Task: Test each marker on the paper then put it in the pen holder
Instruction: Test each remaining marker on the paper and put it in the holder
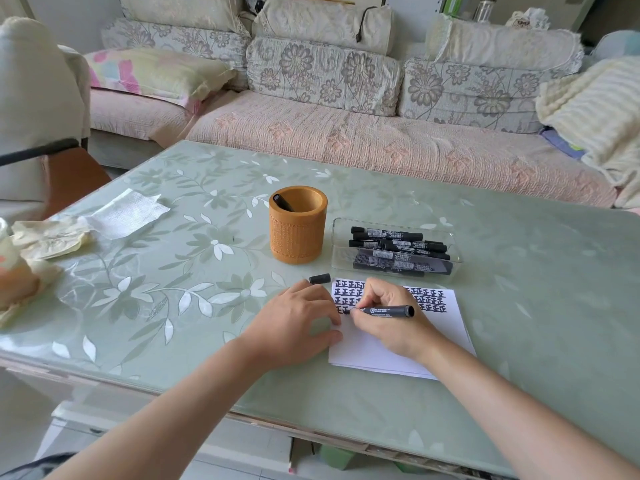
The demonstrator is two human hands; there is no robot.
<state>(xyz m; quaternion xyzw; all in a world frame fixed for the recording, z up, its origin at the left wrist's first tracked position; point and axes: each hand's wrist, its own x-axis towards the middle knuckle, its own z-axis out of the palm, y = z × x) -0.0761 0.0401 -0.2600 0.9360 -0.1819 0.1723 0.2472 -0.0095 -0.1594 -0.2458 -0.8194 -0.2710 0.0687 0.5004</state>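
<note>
Right hand pinches a black marker, tip down on the paper.
The black marker lies nearly flat, back end toward 3 o'clock, tip touching the paper's left side beside rows of black marks. At 9 o'clock of the paper the left hand rests flat on the table, fingers loose and straight, holding nothing. A black cap lies at 11 o'clock of the paper. Farther that way stands the round brown pen holder with a second marker leaning inside. At 12 o'clock a clear tray holds a pile of markers.
</note>
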